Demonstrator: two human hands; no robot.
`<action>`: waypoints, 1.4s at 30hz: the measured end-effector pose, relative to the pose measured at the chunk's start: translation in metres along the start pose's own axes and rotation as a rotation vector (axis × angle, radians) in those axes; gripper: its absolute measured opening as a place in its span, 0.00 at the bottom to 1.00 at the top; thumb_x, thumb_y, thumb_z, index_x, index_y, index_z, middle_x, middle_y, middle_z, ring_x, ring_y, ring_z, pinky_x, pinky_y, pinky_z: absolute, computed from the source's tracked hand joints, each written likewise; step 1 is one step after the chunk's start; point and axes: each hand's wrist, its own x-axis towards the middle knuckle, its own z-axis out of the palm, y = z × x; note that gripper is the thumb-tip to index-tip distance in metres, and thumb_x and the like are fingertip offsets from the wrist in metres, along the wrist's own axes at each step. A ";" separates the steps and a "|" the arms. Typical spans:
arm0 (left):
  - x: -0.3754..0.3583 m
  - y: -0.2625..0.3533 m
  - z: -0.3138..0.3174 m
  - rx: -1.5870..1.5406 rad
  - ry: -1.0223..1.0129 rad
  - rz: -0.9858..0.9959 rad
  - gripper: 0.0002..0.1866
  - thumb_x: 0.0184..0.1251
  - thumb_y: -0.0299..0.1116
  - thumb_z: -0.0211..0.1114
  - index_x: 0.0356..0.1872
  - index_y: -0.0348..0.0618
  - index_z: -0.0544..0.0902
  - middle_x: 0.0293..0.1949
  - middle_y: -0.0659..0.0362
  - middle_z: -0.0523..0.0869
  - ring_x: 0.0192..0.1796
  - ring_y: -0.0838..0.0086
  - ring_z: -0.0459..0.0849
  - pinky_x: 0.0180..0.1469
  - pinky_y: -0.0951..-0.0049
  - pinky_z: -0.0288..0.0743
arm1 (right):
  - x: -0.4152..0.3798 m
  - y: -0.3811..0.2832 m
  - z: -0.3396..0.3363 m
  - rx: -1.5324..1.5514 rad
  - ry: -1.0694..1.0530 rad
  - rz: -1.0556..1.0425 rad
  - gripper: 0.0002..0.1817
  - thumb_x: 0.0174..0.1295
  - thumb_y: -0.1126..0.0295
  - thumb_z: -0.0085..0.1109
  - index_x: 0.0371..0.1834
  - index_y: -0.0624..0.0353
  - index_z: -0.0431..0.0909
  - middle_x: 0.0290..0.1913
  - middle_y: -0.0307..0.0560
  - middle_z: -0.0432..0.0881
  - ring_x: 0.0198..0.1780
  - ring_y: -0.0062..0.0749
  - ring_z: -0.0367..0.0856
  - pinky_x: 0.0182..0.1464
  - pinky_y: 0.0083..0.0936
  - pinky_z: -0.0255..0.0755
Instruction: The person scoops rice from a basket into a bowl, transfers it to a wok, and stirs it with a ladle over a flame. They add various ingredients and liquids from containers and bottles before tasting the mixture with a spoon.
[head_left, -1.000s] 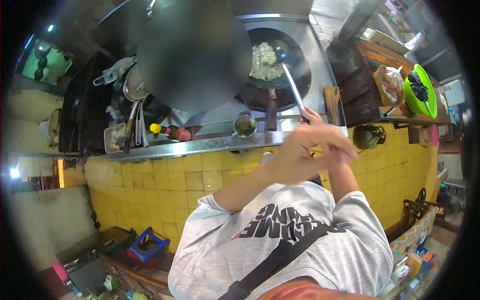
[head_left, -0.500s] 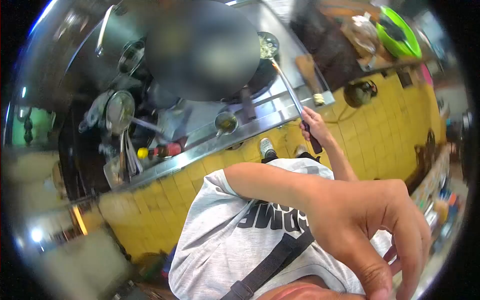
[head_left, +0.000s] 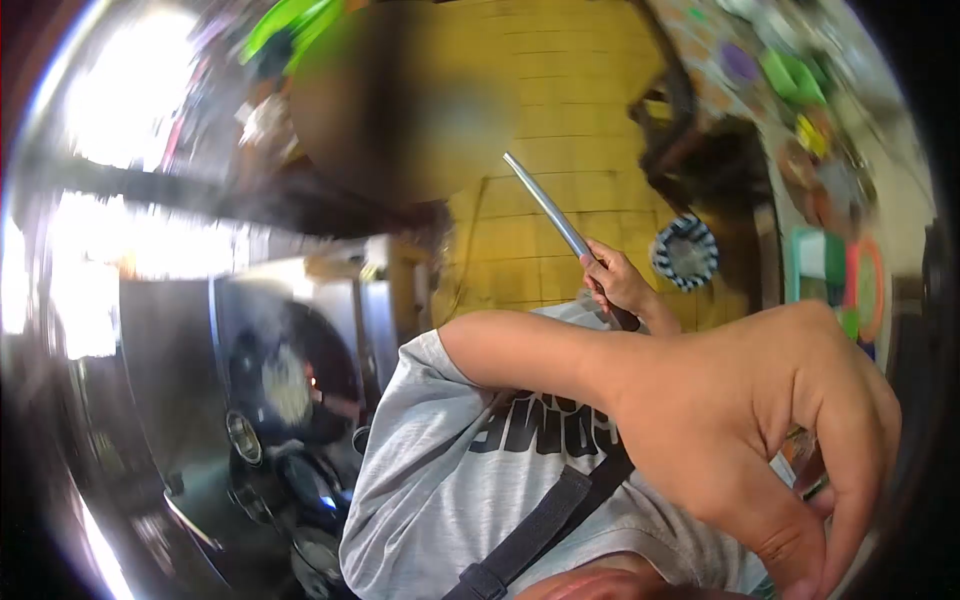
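My right hand (head_left: 618,278) is closed around the dark grip of a long metal ladle (head_left: 545,208). Its handle points up and left over the yellow floor, and a dark blurred patch across the view hides its head. Across my chest reaches my left arm, with my left hand (head_left: 760,420) large and close to the camera at the lower right. Its fingers are bent, thumb and forefinger coming together near the bottom edge by my face. Whatever lies between them is hidden. A dark wok (head_left: 335,345) with pale food (head_left: 287,385) and steam sits on the stove at left.
A blue-and-white striped bin (head_left: 685,252) stands on the yellow tiled floor (head_left: 560,100), beside dark furniture (head_left: 730,190). Containers, including a green one (head_left: 793,75), crowd the right side. At upper left is a bright green basin (head_left: 290,30), near a dark table edge (head_left: 200,195).
My view has swung right, away from the stove, which now lies at left. The ladle, whose head showed pale pieces over the stove, is now held over the floor. My left hand stays near my face.
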 end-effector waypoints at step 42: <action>-0.078 -0.311 -0.303 0.618 0.503 -1.318 0.12 0.68 0.39 0.52 0.37 0.38 0.67 0.24 0.61 0.74 0.23 0.78 0.73 0.24 0.77 0.69 | -0.076 -0.037 -0.268 -0.097 1.183 -0.383 0.37 0.67 0.50 0.40 0.70 0.61 0.39 0.23 0.55 0.79 0.23 0.45 0.80 0.26 0.37 0.73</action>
